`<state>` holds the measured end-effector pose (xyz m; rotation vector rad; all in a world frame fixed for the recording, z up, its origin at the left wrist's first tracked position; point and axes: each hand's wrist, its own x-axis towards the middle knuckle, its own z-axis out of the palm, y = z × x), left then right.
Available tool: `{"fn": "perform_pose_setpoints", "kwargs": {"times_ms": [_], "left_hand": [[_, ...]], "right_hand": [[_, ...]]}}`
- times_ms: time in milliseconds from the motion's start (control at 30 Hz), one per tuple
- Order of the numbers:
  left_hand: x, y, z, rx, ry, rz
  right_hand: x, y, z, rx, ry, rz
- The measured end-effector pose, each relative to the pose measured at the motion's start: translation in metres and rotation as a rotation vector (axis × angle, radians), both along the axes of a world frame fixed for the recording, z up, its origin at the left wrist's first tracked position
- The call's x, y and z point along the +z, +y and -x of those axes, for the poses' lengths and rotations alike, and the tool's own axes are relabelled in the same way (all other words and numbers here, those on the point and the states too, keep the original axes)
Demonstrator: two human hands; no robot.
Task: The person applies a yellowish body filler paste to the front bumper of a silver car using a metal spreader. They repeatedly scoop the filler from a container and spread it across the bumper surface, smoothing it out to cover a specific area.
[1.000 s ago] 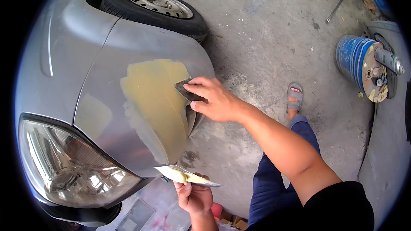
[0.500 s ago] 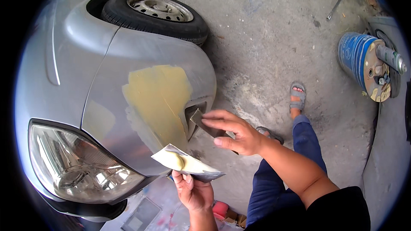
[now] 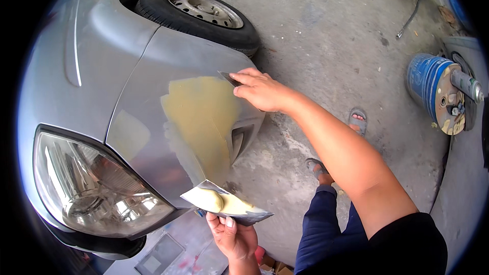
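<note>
right hand (image 3: 264, 91) clamps a dark spreader (image 3: 230, 78) — yellow filler patch (image 3: 201, 109) just below-left of that grip, bumper edge (image 3: 251, 117) beneath it, floor (image 3: 310, 56) stretching right — left hand (image 3: 237, 237) pinches a putty-laden plate (image 3: 257, 217).

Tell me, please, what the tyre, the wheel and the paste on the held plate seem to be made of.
Tyre: probably rubber, matt black with tread grooves. Wheel: likely metal, dull silver with holes. Paste: perhaps filler, pale yellow, smooth, slightly shiny, softly heaped; exact composition unclear.
</note>
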<state>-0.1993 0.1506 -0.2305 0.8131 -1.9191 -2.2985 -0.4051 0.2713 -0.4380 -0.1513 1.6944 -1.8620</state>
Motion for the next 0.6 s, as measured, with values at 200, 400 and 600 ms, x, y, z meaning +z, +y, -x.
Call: {"fn": "perform_pose_setpoints", "kwargs": {"times_ms": [200,400,600], "left_hand": [[0.006,-0.008,-0.007,0.032,0.020,-0.026],[0.008,-0.018,-0.014,0.038,0.034,-0.061],[0.007,-0.033,-0.022,0.014,0.077,-0.074]], "right_hand": [[0.041,-0.013,0.034,0.059,-0.039,-0.069],[0.051,-0.021,-0.008,0.007,0.157,-0.003],[0.054,-0.038,-0.088,-0.208,0.243,0.013]]}}
